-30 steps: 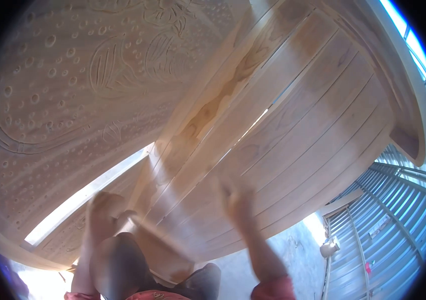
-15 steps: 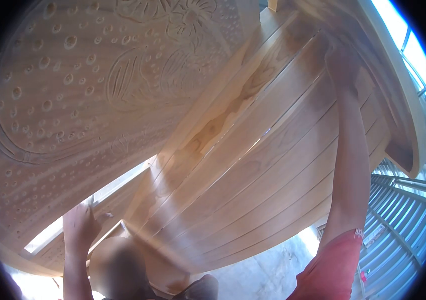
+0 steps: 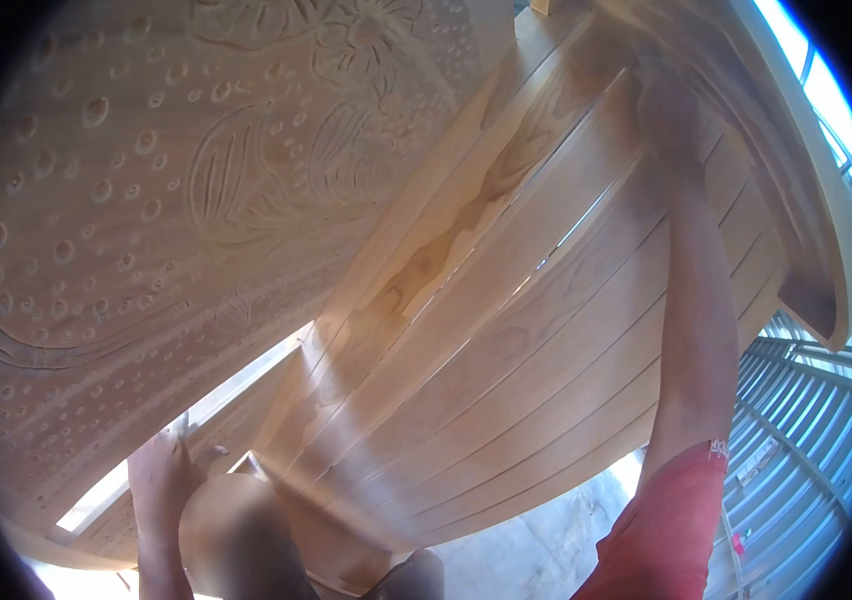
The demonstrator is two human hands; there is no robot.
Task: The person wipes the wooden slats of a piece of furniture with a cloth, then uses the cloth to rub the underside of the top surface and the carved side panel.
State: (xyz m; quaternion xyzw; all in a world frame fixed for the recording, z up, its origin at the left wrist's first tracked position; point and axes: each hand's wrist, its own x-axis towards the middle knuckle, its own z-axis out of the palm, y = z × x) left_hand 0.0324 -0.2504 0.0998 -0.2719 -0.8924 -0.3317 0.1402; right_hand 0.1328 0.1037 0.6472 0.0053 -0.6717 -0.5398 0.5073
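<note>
Reaching with right hand (image 3: 670, 112) to far end of wooden slats (image 3: 506, 350), grip too blurred to tell, with left hand (image 3: 163, 468) at edge of carved panel (image 3: 146, 260), thumb spread.

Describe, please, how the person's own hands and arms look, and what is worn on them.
The left hand is bare, and its forearm shows no sleeve in view. The right arm has a red sleeve with small white lettering near its edge; the forearm is bare. The right hand is dim and blurred, but no glove can be seen.
</note>
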